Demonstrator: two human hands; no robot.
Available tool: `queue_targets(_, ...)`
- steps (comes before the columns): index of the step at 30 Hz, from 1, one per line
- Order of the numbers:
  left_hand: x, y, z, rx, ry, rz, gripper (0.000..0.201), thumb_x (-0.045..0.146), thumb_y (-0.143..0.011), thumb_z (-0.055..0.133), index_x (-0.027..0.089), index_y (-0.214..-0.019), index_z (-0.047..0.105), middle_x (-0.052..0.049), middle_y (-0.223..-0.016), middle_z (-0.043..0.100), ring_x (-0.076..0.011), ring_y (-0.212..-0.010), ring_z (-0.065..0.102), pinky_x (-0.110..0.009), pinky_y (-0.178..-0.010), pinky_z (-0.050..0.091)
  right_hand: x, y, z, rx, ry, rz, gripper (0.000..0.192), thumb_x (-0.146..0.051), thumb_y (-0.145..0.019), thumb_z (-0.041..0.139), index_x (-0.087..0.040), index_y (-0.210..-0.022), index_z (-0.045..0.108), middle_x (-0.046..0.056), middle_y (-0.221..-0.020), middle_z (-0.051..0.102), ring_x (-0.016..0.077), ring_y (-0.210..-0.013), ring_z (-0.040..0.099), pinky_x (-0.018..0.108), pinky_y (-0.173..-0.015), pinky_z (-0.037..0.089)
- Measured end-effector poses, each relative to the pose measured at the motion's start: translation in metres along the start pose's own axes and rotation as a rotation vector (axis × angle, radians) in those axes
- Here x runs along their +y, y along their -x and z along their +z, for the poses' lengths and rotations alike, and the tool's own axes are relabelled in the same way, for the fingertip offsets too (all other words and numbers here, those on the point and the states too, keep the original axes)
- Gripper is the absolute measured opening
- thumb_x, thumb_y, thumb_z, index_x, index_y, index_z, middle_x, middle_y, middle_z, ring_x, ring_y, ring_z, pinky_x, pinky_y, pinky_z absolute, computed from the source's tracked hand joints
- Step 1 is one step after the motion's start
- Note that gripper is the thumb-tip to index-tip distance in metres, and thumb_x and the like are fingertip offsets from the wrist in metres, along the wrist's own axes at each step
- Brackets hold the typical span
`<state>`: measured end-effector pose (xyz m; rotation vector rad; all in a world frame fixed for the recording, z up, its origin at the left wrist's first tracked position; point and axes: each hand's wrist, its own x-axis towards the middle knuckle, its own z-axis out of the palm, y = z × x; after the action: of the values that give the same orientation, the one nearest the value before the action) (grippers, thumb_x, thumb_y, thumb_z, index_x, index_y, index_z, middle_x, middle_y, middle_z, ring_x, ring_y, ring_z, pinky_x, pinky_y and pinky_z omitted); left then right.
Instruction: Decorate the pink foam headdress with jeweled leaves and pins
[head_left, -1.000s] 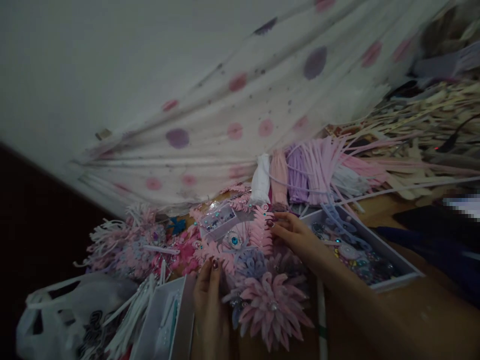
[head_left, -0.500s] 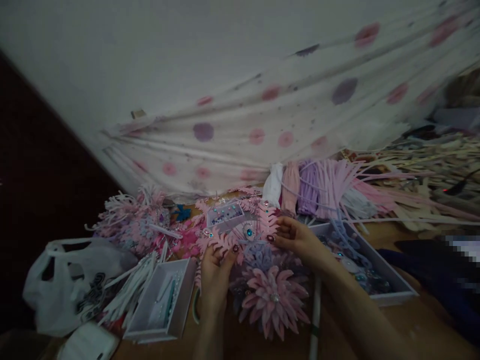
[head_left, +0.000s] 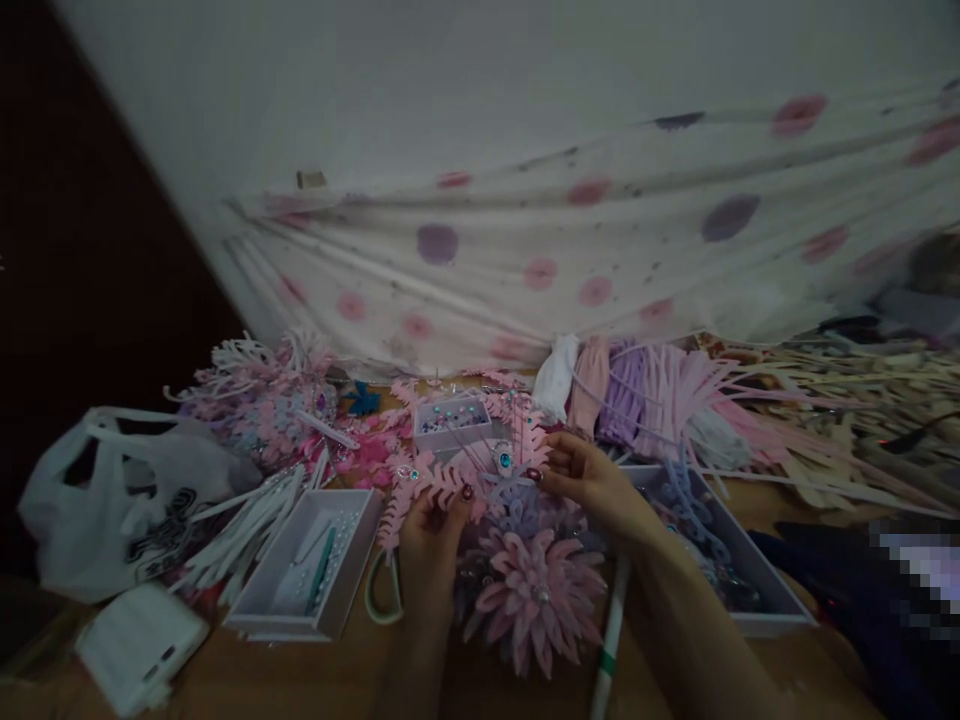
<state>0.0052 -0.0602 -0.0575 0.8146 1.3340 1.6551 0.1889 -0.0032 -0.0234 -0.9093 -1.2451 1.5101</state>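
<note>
My left hand (head_left: pixel 431 545) is closed, thumb and fingers pinching a pink leaf-shaped strip (head_left: pixel 442 480) with a small jewel near its end. Opposite it, my right hand (head_left: pixel 589 490) pinches the edge of another pink leafy strip (head_left: pixel 529 430). Between the hands sits a round ornament with a blue gem (head_left: pixel 505 459), above pale lilac loops (head_left: pixel 517 510). A large pink fabric flower (head_left: pixel 536 600) is just below, in front of my hands. Whether these parts are joined is unclear. Beside my left wrist shows a pale green scissors handle (head_left: pixel 384 590).
A small box of gems (head_left: pixel 452 440) stands behind. Left are a tray with pearls (head_left: pixel 352 580), white stems (head_left: pixel 240 530), a plastic bag (head_left: pixel 67 540) and a white device (head_left: pixel 139 645). Right are a box of ornaments (head_left: pixel 772 625), a white rod (head_left: pixel 611 640) and bundled pipe cleaners (head_left: pixel 626 390).
The camera view has shifted, moving the background sideways. Both hands keep their pinch at nearly the same place. More of the scissors handle shows beside the left wrist.
</note>
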Motion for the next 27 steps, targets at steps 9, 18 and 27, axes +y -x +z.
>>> queue_targets(9,-0.01,-0.004,-0.003,-0.02,-0.062,0.038,0.031,0.043,-0.068,0.078,0.017,-0.084,0.072,-0.004,-0.084,0.075,-0.0217,-0.083,0.066,-0.031,-0.077,0.048,-0.004,-0.006,0.004,0.043,0.035,0.002,0.057,-0.035,-0.044,0.09,-0.02,-0.083,0.051,-0.004,-0.067,0.055,0.0126,-0.058,0.054,0.023,-0.053,0.042)
queue_targets(18,-0.006,-0.004,-0.001,0.012,-0.044,-0.004,0.036,0.046,-0.061,0.081,0.016,-0.079,0.072,-0.003,-0.078,0.075,-0.0194,-0.077,0.065,-0.029,-0.073,0.048,-0.001,-0.002,0.007,0.159,0.033,0.02,0.053,-0.034,-0.048,0.083,-0.019,-0.089,0.052,-0.003,-0.071,0.058,0.0115,-0.058,0.054,0.022,-0.054,0.04)
queue_targets(27,-0.004,-0.002,0.001,0.013,0.035,-0.061,0.041,0.049,-0.055,0.085,0.015,-0.076,0.072,-0.002,-0.075,0.073,-0.0178,-0.074,0.064,-0.028,-0.07,0.05,-0.006,-0.002,0.011,0.147,0.058,-0.005,0.043,-0.035,-0.05,0.077,-0.02,-0.082,0.053,-0.004,-0.064,0.057,0.0123,-0.054,0.054,0.022,-0.05,0.037)
